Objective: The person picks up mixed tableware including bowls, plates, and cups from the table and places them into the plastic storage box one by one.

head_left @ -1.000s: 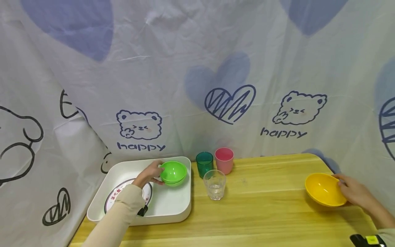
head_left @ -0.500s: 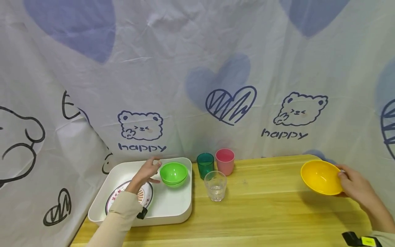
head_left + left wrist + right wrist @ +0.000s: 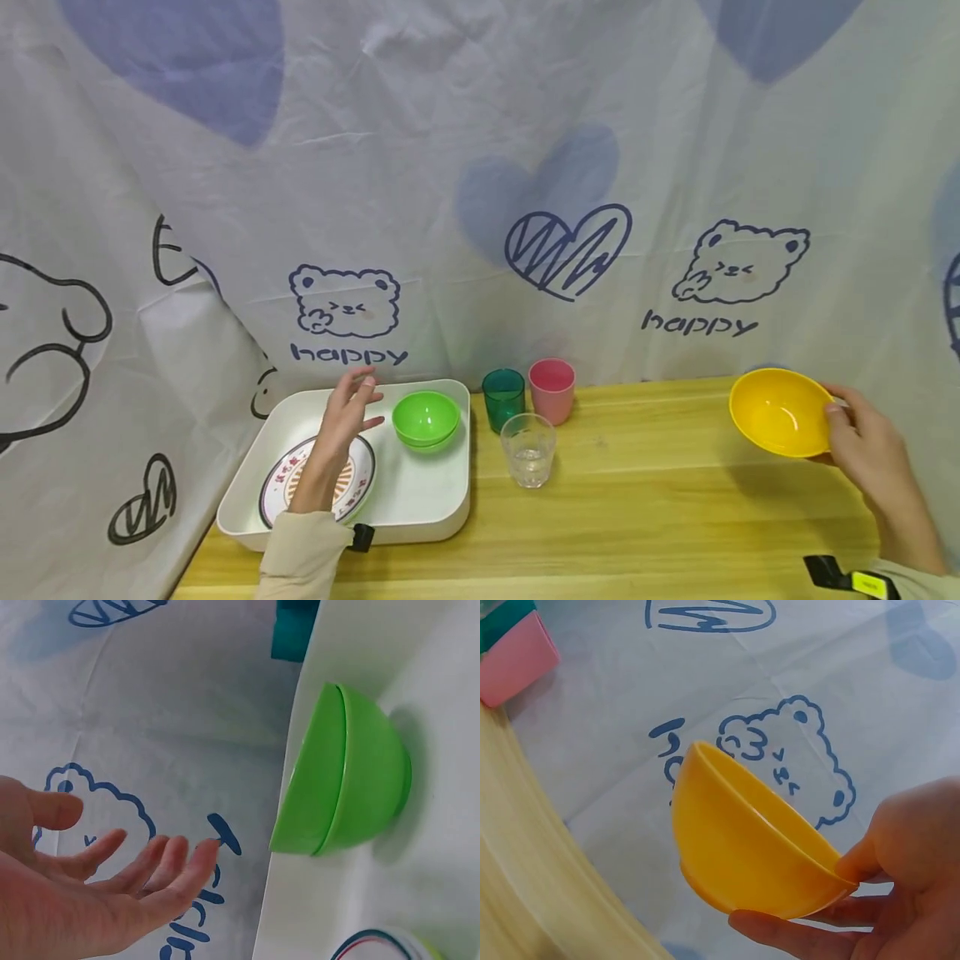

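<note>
Two nested green bowls (image 3: pixel 426 418) stand in the right part of a white tray (image 3: pixel 454 512). My left hand (image 3: pixel 346 417) hovers over the tray, left of the bowls, its fingers spread and touching nothing. The left wrist view shows the green bowls (image 3: pixel 341 776) apart from that hand (image 3: pixel 112 885). At the right, my right hand (image 3: pixel 862 433) holds a yellow bowl (image 3: pixel 780 412) by its rim, raised above the table. In the right wrist view the thumb is at the rim of the yellow bowl (image 3: pixel 742 840) and fingers lie beneath it.
A white plate (image 3: pixel 356 471) with a dark rim and printed marks lies in the tray's left part. Right of the tray stand a teal cup (image 3: pixel 503 402), a pink cup (image 3: pixel 552 392) and a clear glass (image 3: pixel 528 450) on the wooden table (image 3: pixel 637 517). A printed curtain (image 3: pixel 480 167) hangs behind.
My left hand has let go of the green bowls and drawn back up and to the left. My right hand has lifted the yellow bowl higher off the table.
</note>
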The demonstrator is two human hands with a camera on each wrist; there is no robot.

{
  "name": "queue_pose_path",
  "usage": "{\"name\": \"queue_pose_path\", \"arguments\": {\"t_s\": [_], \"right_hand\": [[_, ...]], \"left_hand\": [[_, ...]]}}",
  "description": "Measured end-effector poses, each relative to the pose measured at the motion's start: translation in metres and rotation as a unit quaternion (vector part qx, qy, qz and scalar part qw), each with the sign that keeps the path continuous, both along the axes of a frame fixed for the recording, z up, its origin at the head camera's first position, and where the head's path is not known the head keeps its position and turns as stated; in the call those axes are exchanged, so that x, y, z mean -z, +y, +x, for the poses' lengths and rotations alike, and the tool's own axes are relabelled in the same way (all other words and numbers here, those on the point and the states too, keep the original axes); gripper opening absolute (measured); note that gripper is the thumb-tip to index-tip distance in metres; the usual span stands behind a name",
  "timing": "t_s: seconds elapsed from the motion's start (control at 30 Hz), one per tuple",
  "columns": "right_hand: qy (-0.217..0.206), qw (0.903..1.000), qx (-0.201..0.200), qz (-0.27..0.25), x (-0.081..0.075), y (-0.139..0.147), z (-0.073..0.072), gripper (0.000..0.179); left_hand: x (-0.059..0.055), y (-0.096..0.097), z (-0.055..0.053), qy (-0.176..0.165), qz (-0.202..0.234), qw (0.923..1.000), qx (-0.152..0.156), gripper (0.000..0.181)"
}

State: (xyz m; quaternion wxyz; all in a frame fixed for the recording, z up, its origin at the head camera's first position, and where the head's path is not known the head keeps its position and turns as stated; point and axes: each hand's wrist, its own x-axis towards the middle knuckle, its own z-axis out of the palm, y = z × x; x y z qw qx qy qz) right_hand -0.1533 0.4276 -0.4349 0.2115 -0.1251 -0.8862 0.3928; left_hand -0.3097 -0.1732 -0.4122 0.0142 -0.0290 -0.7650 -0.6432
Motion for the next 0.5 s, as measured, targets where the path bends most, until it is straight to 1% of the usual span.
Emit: {"name": "queue_pose_path", "arguments": {"t_s": [0.13,0.33,0.43,0.5], "right_hand": [[0.002,0.9994,0.031,-0.013,-0.005,-0.008,-0.001,0.050],[0.001,0.9959,0.064,-0.063,-0.007,-0.021,0.001,0.052],[0.007,0.9935,0.071,-0.089,-0.006,-0.027,-0.001,0.053],[0.012,0.9920,0.067,-0.106,-0.005,-0.029,0.000,0.054]], "left_hand": [[0.003,0.007,0.006,0.034,0.042,0.9982,-0.024,0.044],[0.010,0.011,0.013,0.053,0.073,0.9953,-0.035,0.048],[0.011,0.011,0.015,0.064,0.093,0.9926,-0.045,0.050],[0.012,0.012,0.017,0.072,0.106,0.9905,-0.050,0.051]]}}
